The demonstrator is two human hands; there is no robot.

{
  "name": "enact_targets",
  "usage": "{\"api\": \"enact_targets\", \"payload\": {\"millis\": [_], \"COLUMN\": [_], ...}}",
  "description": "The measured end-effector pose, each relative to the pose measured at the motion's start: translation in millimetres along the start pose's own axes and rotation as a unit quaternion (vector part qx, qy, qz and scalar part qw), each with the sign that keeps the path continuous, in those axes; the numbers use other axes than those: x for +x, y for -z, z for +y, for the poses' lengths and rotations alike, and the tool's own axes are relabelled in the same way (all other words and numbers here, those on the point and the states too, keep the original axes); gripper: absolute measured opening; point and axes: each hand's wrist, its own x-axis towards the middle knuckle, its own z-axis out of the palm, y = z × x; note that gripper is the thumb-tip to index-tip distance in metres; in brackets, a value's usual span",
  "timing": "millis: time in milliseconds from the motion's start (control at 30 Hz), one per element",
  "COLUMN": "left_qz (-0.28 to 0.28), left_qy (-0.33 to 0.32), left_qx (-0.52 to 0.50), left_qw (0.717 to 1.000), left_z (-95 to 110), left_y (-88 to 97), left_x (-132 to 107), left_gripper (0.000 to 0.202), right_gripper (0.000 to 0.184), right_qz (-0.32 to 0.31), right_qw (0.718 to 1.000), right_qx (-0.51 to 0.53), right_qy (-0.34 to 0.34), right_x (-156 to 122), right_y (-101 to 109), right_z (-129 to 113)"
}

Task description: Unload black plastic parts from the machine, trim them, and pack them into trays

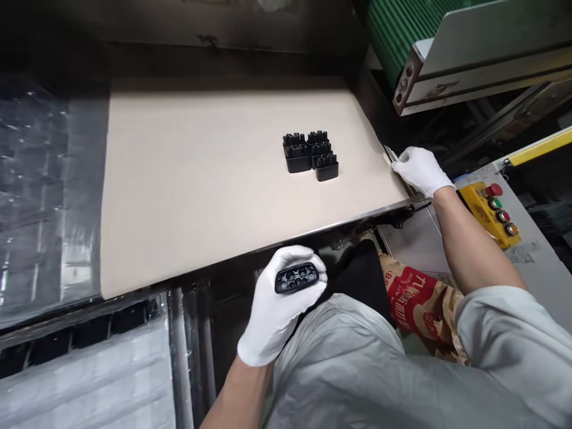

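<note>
A white-gloved left hand is closing around a black plastic connector housing just below the edge of a beige cardboard sheet, while matching housings are sitting clustered on the sheet, well apart from it. The gloved right hand is narrowly pinching a thin metal strip at the sheet's edge, near a yellow push-button box.

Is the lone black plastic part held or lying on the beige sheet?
Held: the gloved left hand wraps the black plastic part, clear of the beige sheet.
</note>
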Motion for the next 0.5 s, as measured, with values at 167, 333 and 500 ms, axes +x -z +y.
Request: {"api": "enact_targets", "payload": {"millis": [167, 333, 500], "left_qz": [0.019, -0.043, -0.081], "left_qy": [0.023, 0.085, 0.09], "left_qx": [0.091, 0.035, 0.205], "left_qw": [0.995, 0.995, 0.971], "left_z": [-6.1, -12.5, -15.4], "left_y": [3.5, 2.5, -0.2], "left_x": [-6.0, -11.6, -13.7], "left_gripper": [0.055, 0.064, 0.052], "right_gripper": [0.008, 0.016, 0.045], "right_qz": [0.038, -0.155, -0.23], "right_qw": [0.981, 0.925, 0.934], "right_qx": [0.186, 0.328, 0.119], "right_qy": [0.036, 0.111, 0.248], "right_x": [-101.5, -227.2, -257.7], "right_y": [5.9, 6.5, 14.7], "right_z": [-23.5, -66.0, -84.6]}}
